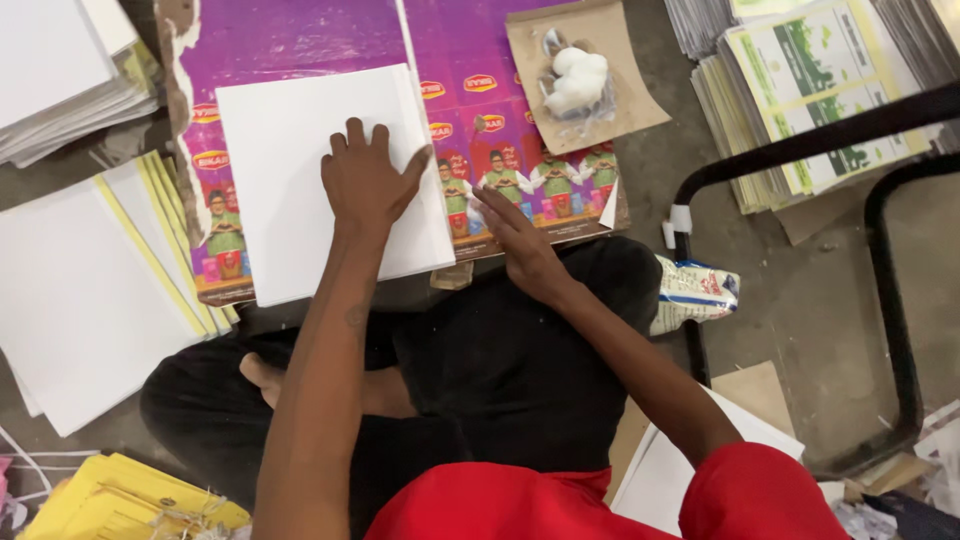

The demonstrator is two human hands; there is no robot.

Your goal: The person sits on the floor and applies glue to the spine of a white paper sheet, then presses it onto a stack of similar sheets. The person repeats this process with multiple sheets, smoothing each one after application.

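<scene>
Bare grey concrete floor [800, 300], dusty and crowded with paper, and the person sits cross-legged right on it. Left hand [365, 180] first: fingers [355, 135] spread apart and pressed flat on a white rectangular paper block [300, 170], pinning it down, gripping nothing. Right hand [520, 245] lies just at 3 o'clock of that block, fingers close together, flat along its right edge on the glossy purple printed sheet [300, 35] underneath.

Progress, as I read it: this block is squared up and being pressed, one among many. At 9 o'clock a big pile of white sheets with yellow edges [80, 300] lies waiting or finished, I cannot tell which. At 1 o'clock sits a brown cardboard piece carrying a white lump in clear plastic [578, 80]. Further out, stacks of green-printed leaflets [800, 100] at 2 o'clock, a black metal tube frame [890, 300] at 3, yellow folders [120, 505] at 7.
</scene>
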